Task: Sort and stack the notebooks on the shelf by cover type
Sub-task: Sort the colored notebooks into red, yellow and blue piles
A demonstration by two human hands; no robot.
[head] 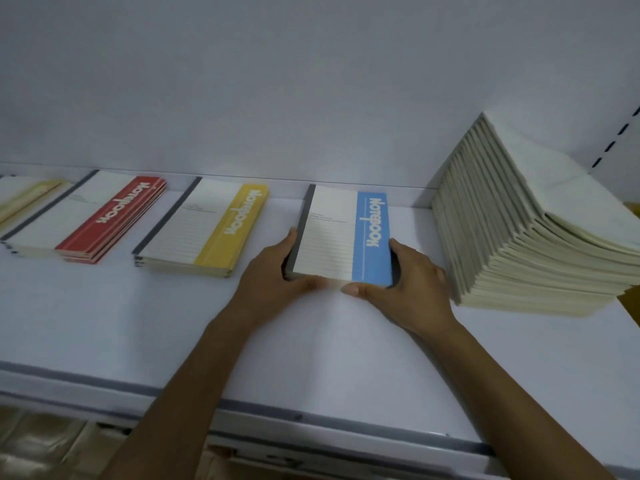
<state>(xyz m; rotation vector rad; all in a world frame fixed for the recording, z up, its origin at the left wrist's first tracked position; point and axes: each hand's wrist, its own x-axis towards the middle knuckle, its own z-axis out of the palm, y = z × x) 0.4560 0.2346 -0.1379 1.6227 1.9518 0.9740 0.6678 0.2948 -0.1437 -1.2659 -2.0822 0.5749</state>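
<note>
Shelf (138, 323) held red stack (104, 216) at 10 o'clock, yellow stack (207, 230) at 11. Left hand (273, 275), right hand (412, 282) clasped blue stack (343, 237) at 12. Tall pile (519, 237) at 2 o'clock looked unsorted.

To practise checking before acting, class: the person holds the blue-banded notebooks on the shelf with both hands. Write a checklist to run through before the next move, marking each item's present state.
1. Left hand and right hand both grip the blue notebooks at their sides: ok.
2. Gaps to the yellow stack and the tall plain stack: ok.
3. Only blue covers underneath: cannot tell, only the top one shows.
4. Red stack squared: not ok, edges staggered.
5. Blue notebooks flat on the shelf: cannot tell, near edge blurred.
</note>
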